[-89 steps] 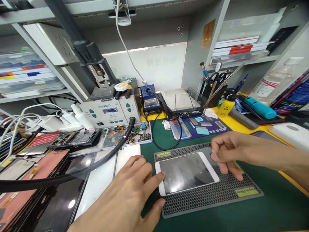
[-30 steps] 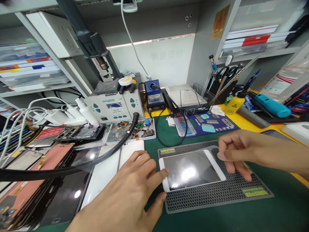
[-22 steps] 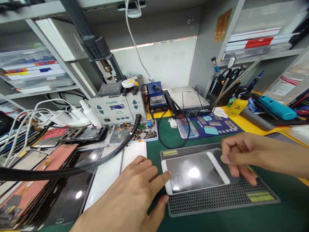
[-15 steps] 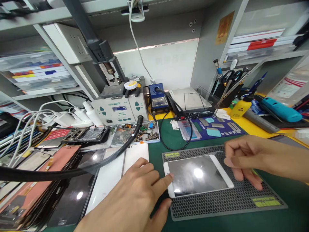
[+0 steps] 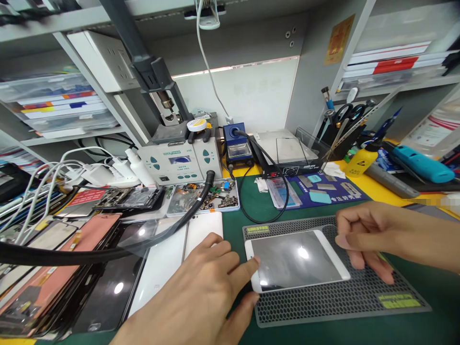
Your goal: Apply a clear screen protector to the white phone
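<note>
At the left, the pile of screen panels sits further into view than three seconds earlier, the whole bench having shifted rightward with the camera. White devices lie beside it, partly covered by the left hand; a strip of green mat parts them from the honeycomb pad. The left hand keeps its place, fingers loosely spread and gripping nothing, index fingertip on the phone's white left end, thumb tip just beside its near left corner. The phone lies face up on the pad as before, but the round glare now shines right of mid-screen instead of low at the left. Its left end is close to the pad's edge; the margin is narrow along the far side, broader on the near side, broadest to the right. There the right hand hangs near the phone, thumb and forefinger drawn together; whether they pinch anything cannot be told. Furthest right, the border now crops the clear bottle.
</note>
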The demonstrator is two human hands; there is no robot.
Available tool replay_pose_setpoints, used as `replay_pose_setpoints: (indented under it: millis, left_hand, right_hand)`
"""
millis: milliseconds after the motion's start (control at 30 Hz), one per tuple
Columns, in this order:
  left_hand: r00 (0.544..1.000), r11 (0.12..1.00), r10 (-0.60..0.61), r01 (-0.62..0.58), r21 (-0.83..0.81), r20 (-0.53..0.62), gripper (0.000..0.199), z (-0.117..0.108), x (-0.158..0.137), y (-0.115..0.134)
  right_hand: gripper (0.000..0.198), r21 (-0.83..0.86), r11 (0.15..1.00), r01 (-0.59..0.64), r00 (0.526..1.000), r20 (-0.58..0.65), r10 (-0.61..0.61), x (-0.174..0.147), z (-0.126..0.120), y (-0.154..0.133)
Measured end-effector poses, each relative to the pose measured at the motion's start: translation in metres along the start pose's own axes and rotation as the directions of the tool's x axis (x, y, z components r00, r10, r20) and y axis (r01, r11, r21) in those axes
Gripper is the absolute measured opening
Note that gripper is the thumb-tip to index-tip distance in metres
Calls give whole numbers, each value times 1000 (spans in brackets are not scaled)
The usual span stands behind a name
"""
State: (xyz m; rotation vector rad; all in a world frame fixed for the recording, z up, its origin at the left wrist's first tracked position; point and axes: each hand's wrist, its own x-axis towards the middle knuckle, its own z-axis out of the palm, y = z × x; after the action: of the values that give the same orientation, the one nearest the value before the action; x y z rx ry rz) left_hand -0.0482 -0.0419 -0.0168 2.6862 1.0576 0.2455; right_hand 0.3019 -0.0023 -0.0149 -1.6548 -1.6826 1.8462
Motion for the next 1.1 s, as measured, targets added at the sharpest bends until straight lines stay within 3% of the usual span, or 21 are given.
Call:
replay_pose_setpoints:
  millis: [567,1100]
  left_hand:
    - [1000,999,4,-4,-35,0,11,-2,0,0]
    - [999,1000,12,-12,3,-37,16,-1,0,1]
  right_hand:
    - [34,-19,999,-29,996,-82,28,-7,10,-18]
    - [25,-1,1000,-8,1000,-7,8,0,1,-2]
